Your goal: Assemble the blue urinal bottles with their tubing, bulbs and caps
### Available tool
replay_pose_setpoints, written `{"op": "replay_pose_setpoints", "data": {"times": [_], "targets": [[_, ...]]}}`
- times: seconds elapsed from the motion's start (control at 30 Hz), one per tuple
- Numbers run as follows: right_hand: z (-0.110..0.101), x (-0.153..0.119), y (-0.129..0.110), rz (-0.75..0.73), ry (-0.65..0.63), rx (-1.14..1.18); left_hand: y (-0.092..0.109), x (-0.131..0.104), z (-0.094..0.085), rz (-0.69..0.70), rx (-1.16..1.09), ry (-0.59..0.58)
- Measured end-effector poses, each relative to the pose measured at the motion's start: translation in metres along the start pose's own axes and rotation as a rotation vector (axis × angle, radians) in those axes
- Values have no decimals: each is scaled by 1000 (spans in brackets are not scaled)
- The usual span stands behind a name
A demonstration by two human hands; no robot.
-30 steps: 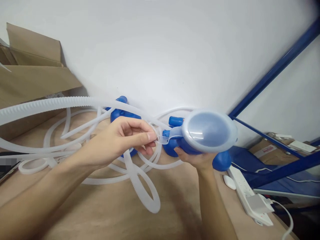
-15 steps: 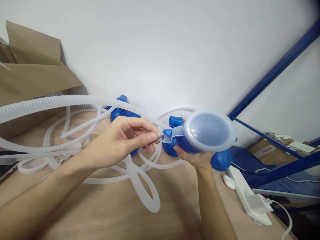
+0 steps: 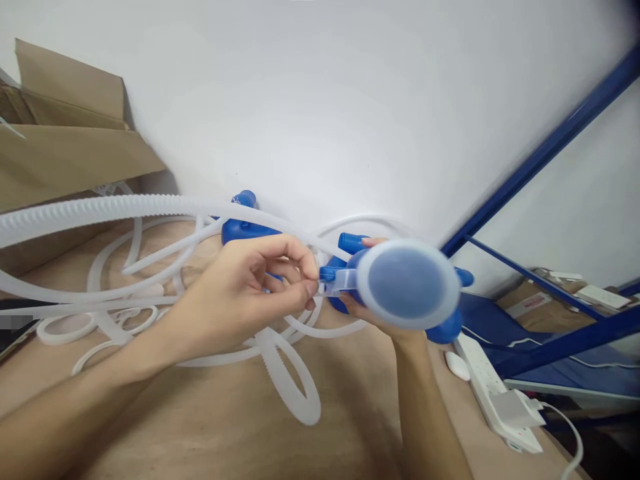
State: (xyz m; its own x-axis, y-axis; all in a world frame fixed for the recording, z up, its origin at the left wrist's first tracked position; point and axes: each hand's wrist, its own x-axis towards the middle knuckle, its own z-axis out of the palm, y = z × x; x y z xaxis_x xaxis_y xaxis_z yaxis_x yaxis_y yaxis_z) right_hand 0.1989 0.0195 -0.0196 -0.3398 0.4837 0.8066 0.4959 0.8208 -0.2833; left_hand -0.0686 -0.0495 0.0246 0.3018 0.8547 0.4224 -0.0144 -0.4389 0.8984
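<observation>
R hand (image 3: 383, 319) has the blue bottle (image 3: 355, 260), fingers wrapped round its side, held up over the table (image 3: 330, 433), right of centre, wall behind. L hand (image 3: 260, 290) is narrow: thumb & fingertips pinched at the end of the lid's strap (image 3: 345, 280), tho the exact contact is part hidden.

Handling, my guess: bottle's light, prob. hollow, firm plastic w/ a bit of give; smooth, so maybe slippery. Best hold = round the body, below the rim. Lid (image 3: 409, 283) looks soft & bendy, silicone-ish, unlikely to break; take it by the strap or edge, no hard yanking where the strap's thin.

Shapes now: lid's a frosted oval from here, thick pale rim, blue showing thru the middle. Strap's clear-ish, flat. Hose (image 3: 150, 203) is ribbed, milky, arching across L side; prob. springy. More pale loops lie on the smooth, wood-toned table. Box (image 3: 75, 160) far L: matte brown card, flaps up.
</observation>
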Motion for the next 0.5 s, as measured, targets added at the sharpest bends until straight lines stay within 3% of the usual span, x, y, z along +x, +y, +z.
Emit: {"op": "replay_pose_setpoints", "data": {"times": [0.23, 0.4, 0.5], "targets": [[6, 2, 1, 16, 79, -56, -5, 4, -3, -45, -70, 22], [4, -4, 4, 70, -25, 24, -7, 4, -1, 159, 142, 85], [4, -6, 3, 81, -4, 41, -7, -2, 4, 357, 379, 155]]}}
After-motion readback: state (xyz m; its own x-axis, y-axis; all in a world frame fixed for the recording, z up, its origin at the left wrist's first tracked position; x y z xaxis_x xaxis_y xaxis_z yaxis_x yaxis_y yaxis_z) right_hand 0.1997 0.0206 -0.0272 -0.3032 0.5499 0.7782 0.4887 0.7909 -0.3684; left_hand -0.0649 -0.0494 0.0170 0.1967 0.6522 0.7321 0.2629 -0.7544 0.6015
